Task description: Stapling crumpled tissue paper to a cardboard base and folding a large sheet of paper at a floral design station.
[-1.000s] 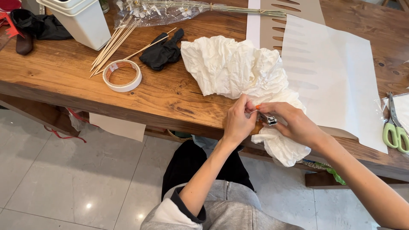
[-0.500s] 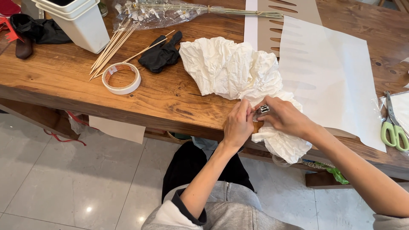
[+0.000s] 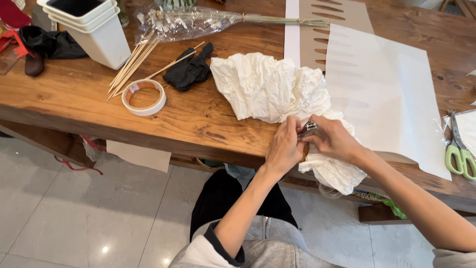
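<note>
White crumpled paper point(image 3: 270, 89) spills over the wooden table point(image 3: 208, 121) edge; my left hand point(image 3: 283, 149) and right hand point(image 3: 333, 140) pinch it together around a small metal clip point(image 3: 309, 127). A clear plastic packet point(image 3: 186, 22) lies beyond, a tape roll point(image 3: 144, 97) to the left.

Small metal obj point(image 3: 309, 127) mostly hidden btwn hands
</note>
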